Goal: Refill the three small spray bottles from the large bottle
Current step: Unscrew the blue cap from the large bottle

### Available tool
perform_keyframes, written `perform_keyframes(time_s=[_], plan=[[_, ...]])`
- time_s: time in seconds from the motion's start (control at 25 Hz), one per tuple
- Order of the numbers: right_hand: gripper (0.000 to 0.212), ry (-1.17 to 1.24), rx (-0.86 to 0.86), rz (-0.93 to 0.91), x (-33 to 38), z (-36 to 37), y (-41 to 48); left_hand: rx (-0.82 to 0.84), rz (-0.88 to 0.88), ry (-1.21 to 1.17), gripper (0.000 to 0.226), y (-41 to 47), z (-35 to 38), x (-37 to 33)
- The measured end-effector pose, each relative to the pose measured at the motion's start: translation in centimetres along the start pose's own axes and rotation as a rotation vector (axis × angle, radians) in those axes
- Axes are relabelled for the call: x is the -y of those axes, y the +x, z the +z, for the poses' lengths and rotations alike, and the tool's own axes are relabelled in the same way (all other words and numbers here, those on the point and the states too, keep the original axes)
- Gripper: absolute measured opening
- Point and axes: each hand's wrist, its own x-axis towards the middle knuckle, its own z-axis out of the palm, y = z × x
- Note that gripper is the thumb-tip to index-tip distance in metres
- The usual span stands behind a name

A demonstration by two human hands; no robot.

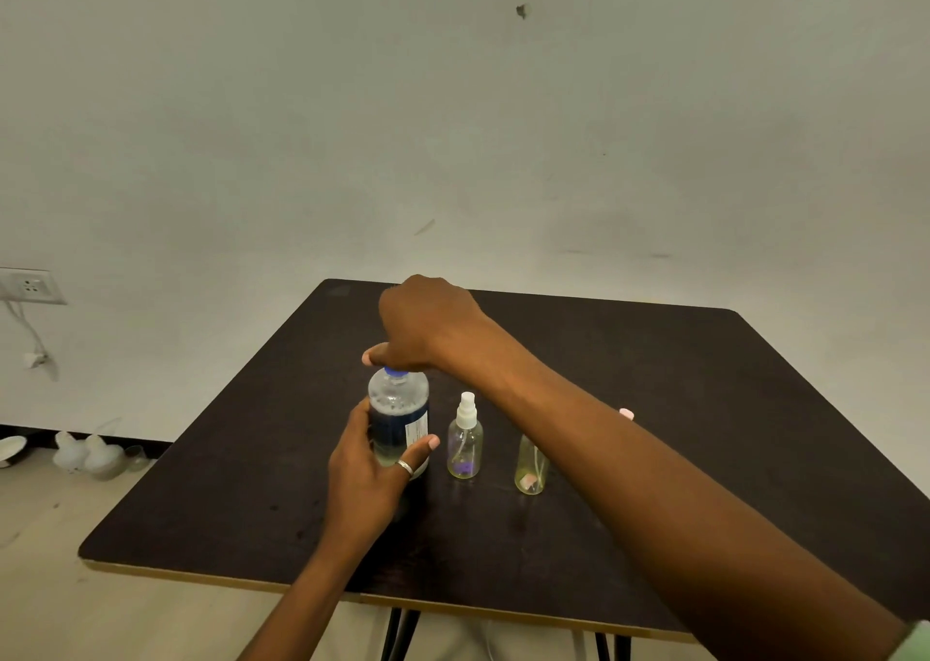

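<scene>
The large clear bottle (397, 416) with a blue cap (394, 371) and a dark label stands upright on the dark table (704, 383). My left hand (370, 464) wraps its lower body from the near side. My right hand (428, 325) sits over the top, fingers closed on the blue cap. To the right stands a small spray bottle (465, 441) with a white pump and a purple bit inside. A second small bottle (531, 466) holds yellowish liquid; my right forearm hides its top. A pink-topped object (626, 413) peeks out behind the forearm.
The table's near edge (352, 592) has a pale rim, with black legs below. On the floor at left lie white bulbs (88, 454) and a glass piece. A wall socket (30, 285) with a hanging cable is at far left.
</scene>
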Motion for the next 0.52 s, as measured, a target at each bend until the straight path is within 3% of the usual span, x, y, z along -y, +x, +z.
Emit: perform_keyframes(time_s=[0.12,0.24,0.52], plan=[[0.044,-0.004,0.045,-0.044,0.4,0.1,0.0,0.0,0.01,0.002,0.071,0.0,0.0,-0.1],[0.02,0.033,0.108,-0.124,-0.2,-0.3,-0.1,0.001,-0.001,0.012,0.072,0.0,0.0,0.0],[0.035,0.131,0.17,-0.225,-1.1,-0.4,-0.3,0.005,-0.009,0.011,0.079,0.2,0.1,0.5]])
